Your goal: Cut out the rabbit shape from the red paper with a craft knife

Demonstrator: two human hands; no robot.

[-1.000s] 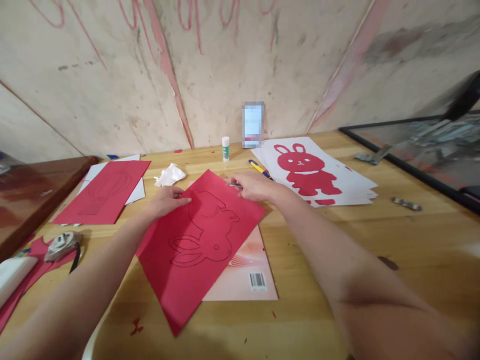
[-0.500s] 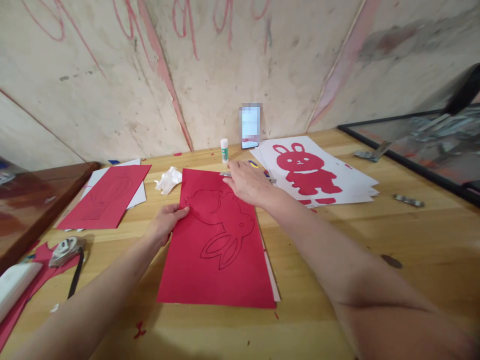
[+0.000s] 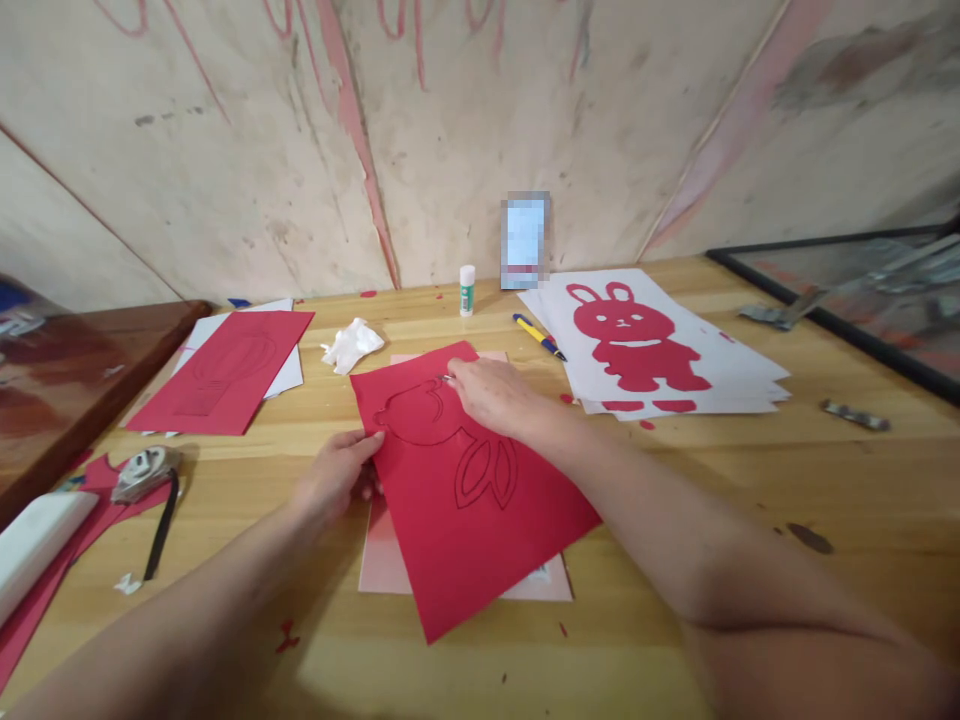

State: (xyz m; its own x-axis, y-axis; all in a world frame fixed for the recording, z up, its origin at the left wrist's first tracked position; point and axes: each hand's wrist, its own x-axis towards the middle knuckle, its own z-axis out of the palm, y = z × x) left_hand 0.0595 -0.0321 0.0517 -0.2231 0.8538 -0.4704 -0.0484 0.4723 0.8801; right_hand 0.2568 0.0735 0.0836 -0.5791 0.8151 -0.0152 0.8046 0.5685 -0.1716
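Note:
A red sheet (image 3: 480, 560) with a dark rabbit outline lies turned at an angle over a pale pink sheet (image 3: 382, 560). My left hand (image 3: 345, 470) grips the red sheet's left edge, thumb on top and fingers beneath. Over the sheet's upper part, my right hand (image 3: 487, 390) is closed round a thin cutter, of which only the tip (image 3: 444, 378) shows near the drawn line. The hand and forearm hide part of the outline.
Behind stand a glue stick (image 3: 466, 292) and a phone (image 3: 524, 240). A pen (image 3: 540, 337), white sheets with a red rabbit (image 3: 634, 350), crumpled tissue (image 3: 352, 346), another red sheet (image 3: 225, 375) and a tape measure (image 3: 146, 473) lie around.
The red sheet has turned on the table, baring the pink sheet under it. My right hand has brought the cutter lower onto the sheet, and the pen behind it now shows fully.

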